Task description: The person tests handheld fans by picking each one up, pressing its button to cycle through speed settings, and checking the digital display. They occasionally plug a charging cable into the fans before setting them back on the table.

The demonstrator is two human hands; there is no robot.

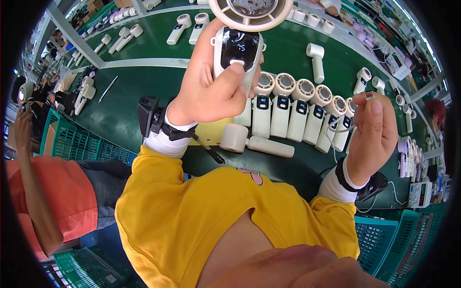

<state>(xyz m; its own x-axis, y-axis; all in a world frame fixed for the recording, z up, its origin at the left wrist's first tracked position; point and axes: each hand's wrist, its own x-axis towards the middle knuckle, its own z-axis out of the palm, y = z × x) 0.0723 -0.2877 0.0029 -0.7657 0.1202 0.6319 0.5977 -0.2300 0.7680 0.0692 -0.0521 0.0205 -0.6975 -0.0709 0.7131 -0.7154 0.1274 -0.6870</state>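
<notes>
Raised over the bench, my left hand (204,93) grips a cream handheld fan (240,43). Its round head points away at the top, its dark display is lit, and my thumb presses on the button below the display. To the right, my right hand (374,127) pinches a small cable plug (370,96) between thumb and fingers. A pale cable (330,133) loops from that hand down toward the bench. Between my hands stands a row of several similar fans (281,117) with lit displays. One more fan (271,146) lies on its side nearer to me.
The green bench (129,115) carries a yellow sheet (216,132), a pen (108,89) and more fans (316,62) farther off. A small meter box (419,194) is at the right edge. Green baskets (379,240) flank me. A co-worker in red (57,197) is at the left.
</notes>
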